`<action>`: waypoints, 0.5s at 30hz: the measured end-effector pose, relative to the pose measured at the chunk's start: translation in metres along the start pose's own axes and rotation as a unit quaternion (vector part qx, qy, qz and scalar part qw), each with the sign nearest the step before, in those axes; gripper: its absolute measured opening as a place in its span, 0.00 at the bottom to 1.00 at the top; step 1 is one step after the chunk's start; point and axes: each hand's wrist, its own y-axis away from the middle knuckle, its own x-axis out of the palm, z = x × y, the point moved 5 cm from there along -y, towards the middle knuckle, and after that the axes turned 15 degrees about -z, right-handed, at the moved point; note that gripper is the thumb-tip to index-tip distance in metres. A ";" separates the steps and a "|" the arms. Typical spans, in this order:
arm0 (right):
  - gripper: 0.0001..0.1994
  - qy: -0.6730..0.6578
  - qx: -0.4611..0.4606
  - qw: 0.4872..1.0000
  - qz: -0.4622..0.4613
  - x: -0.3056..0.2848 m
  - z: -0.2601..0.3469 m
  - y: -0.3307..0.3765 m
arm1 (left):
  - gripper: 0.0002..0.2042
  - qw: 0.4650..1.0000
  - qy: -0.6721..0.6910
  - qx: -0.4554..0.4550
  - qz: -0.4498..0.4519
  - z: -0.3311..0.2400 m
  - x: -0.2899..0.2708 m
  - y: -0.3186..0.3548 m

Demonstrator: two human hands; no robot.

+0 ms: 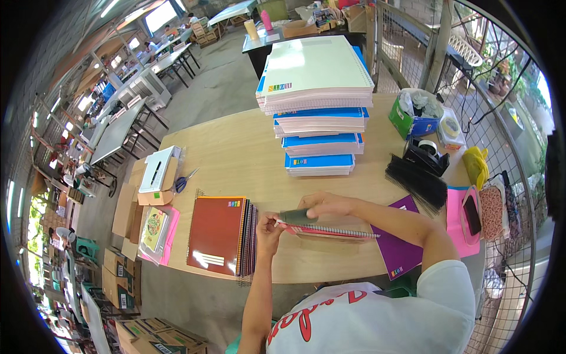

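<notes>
A spiral-bound notebook (339, 231) stands nearly edge-on above the table's near part, its coil along the top. My left hand (270, 232) is closed on the notebook's left end, where something small and pale shows by the fingers. A dark grey-green piece (298, 216) lies against that same end, with my right hand (326, 205) closed over it; its exact kind is unclear. Under my right forearm lies a purple notebook cover (407, 239). Left of my left hand is a pile of spiral notebooks (215, 236) with a reddish-brown cover on top.
Tall stacks of white and blue sheets (321, 65) stand at the table's far side. At right are black plastic coils (417, 184), a tape dispenser (425, 156), a box (415, 115) and a phone (471, 215). Scissors (186, 180) lie at left beside an open carton (168, 183).
</notes>
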 end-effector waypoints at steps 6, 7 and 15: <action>0.23 0.223 -0.028 0.974 0.015 -0.003 -0.026 -0.007 | 0.16 0.998 -0.045 0.045 0.000 -0.001 -0.006 0.007; 0.24 0.187 -0.056 0.981 0.013 0.005 -0.018 -0.008 | 0.16 0.998 -0.045 0.046 -0.004 0.001 -0.010 0.005; 0.25 0.430 -0.038 0.898 -0.082 -0.054 -0.080 0.018 | 0.16 0.999 -0.008 0.006 0.037 0.014 0.003 0.006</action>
